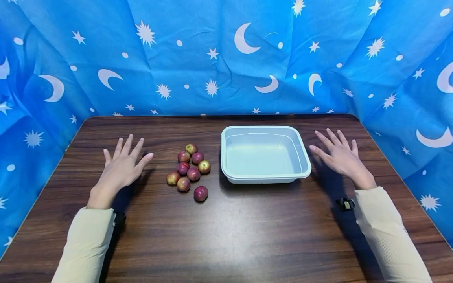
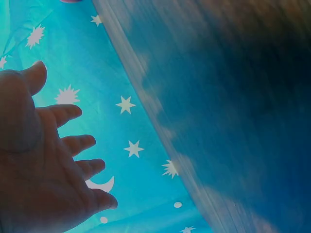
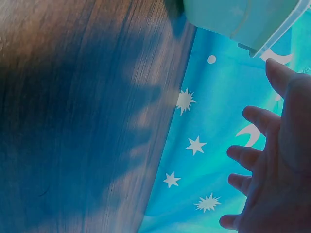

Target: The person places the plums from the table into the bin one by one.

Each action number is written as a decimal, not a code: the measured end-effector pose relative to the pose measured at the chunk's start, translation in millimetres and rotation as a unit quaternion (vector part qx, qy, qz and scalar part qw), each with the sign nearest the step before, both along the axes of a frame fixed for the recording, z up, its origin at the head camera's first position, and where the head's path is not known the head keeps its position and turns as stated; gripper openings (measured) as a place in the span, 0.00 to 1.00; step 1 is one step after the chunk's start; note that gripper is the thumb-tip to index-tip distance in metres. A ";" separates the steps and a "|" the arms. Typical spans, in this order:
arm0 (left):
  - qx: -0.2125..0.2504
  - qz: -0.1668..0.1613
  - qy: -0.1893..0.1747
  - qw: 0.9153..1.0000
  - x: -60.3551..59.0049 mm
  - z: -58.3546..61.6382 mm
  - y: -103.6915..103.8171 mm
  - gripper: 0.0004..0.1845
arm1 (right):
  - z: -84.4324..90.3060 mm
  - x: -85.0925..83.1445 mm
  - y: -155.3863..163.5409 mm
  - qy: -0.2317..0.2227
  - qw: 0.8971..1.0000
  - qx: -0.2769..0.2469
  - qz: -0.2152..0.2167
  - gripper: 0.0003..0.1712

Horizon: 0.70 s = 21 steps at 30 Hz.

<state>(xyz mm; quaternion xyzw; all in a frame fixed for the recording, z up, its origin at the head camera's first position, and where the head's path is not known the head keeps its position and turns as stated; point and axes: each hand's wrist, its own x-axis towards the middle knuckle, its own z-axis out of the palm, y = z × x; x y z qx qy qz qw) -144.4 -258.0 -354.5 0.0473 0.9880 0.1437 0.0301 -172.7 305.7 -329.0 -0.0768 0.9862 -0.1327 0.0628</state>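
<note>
My left hand (image 1: pixel 122 167) is held palm down over the table's left side with fingers spread, holding nothing. To its right lies a loose cluster of small round plum-like fruits (image 1: pixel 183 169), dark red and yellowish; one dark red fruit (image 1: pixel 200 193) sits a little apart at the front. A white rectangular plastic tub (image 1: pixel 267 179) stands right of the fruits, with nothing inside. My right hand (image 1: pixel 341 157), likewise spread and holding nothing, is just right of the tub. In the right wrist view the tub (image 3: pixel 218 17) shows at the top, above the thumb.
The dark wood-grain table (image 1: pixel 226 236) reaches back to a blue curtain (image 1: pixel 198 59) printed with white moons and stars, which also hangs at both sides. A black strap with a buckle (image 1: pixel 345 204) sits at the right cuff.
</note>
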 end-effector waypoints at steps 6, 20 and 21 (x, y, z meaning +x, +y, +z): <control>-0.002 -0.003 -0.002 1.000 -0.5 0.0 -1.1 0.41 | 1.7 -1.3 1.8 -0.004 1.000 -0.015 -0.003 0.43; 0.113 -0.009 -0.027 0.993 -6.6 9.2 -7.1 0.41 | 17.1 -10.8 9.6 -0.046 0.983 -0.176 -0.001 0.37; 0.118 -0.004 -0.033 0.993 -6.6 9.9 -6.8 0.42 | 17.3 -12.0 9.5 -0.046 0.981 -0.187 0.003 0.35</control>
